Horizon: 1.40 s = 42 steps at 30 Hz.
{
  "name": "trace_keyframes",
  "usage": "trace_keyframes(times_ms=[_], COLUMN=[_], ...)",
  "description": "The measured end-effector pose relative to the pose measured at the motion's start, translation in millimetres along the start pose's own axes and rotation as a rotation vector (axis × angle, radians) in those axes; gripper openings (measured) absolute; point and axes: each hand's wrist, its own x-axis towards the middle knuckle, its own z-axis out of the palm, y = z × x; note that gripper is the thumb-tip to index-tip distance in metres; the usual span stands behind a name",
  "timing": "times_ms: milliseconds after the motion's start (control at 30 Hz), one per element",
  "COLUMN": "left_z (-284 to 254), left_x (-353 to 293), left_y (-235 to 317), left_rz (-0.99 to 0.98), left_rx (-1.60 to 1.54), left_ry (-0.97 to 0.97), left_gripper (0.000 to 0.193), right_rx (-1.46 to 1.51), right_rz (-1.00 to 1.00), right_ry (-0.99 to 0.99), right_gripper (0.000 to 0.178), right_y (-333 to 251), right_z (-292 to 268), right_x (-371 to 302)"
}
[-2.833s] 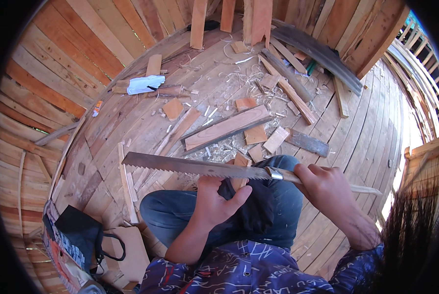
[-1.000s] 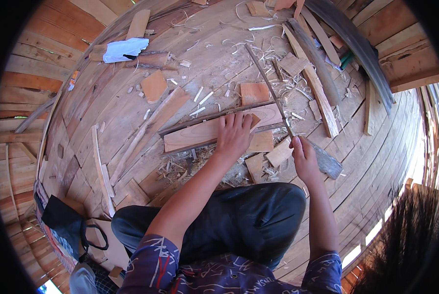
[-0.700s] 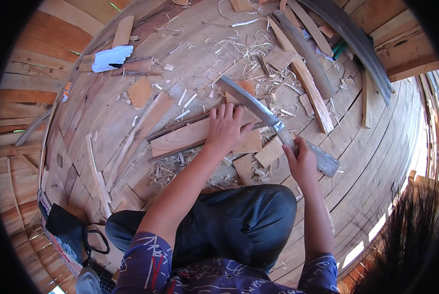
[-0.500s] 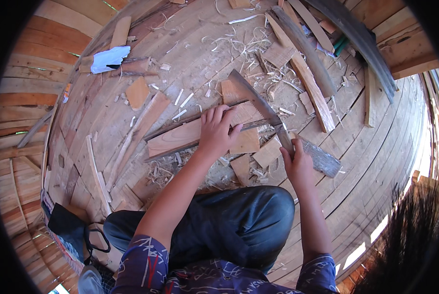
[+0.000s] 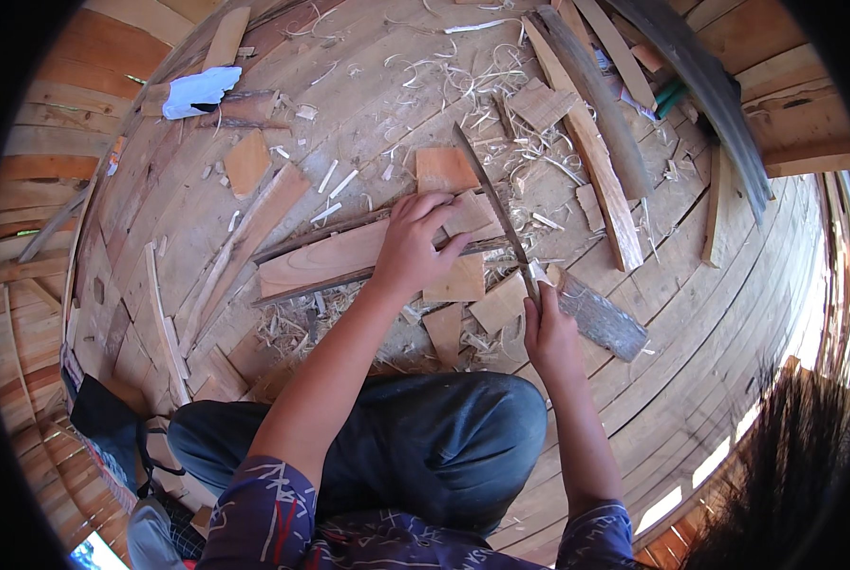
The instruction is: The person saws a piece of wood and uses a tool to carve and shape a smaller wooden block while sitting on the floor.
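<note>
My left hand (image 5: 414, 249) lies spread, palm down, pinning the long plank (image 5: 335, 261) mid-floor. My right hand (image 5: 548, 332) is fisted round the handsaw (image 5: 493, 209) — blade across the plank's right end.

You sit on a curved plank floor (image 5: 691, 313) strewn with wood shavings (image 5: 463, 76), offcut boards (image 5: 330, 261), a pale rag (image 5: 200, 90) and long slats (image 5: 591, 142).

A long pale plank (image 5: 325, 261) is lying flat on the curved wooden floor (image 5: 729, 313), a slim hand saw (image 5: 491, 204) resting across its right end.
</note>
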Motion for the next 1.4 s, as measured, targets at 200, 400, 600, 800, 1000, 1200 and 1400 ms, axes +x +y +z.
trace_keyframes(times_ms=[200,400,600,800,1000,1200,1400], left_z=[-0.5,0.9,4.1,3.4,5.2,6.7,8.3], left_x=[-1.2,-3.1,-4.7,-4.9,-6.2,0.8,-7.7], left_y=[-0.6,-0.6,-1.1,-1.3,-0.3,-7.7,-5.6], left_rz=[-0.019,-0.023,-0.031,-0.027,-0.002,-0.132,-0.050], left_rx=[-0.009,0.007,0.023,0.027,0.043,-0.013,0.029], left_ry=[-0.009,0.013,0.015,0.032,0.033,0.026,0.048], left_gripper=[0.039,0.038,0.039,0.039,0.039,0.037,0.036], right_rx=[-0.079,-0.070,-0.076,-0.136,-0.153,-0.093,-0.171], right_rz=[-0.086,-0.091,-0.098,-0.069,-0.119,-0.118,-0.086], right_ry=[0.018,0.025,0.013,-0.020,0.001,0.031,-0.010], right_gripper=[0.026,0.024,0.024,0.023,0.023,0.021,0.019], right_y=[-3.7,-4.8,-4.6,-12.6,-19.5,-24.5,-28.7], right_z=[10.9,17.3,14.5,15.3,25.3,17.4,5.4], right_x=[7.4,12.7,9.0,11.5,33.0,27.1,21.6])
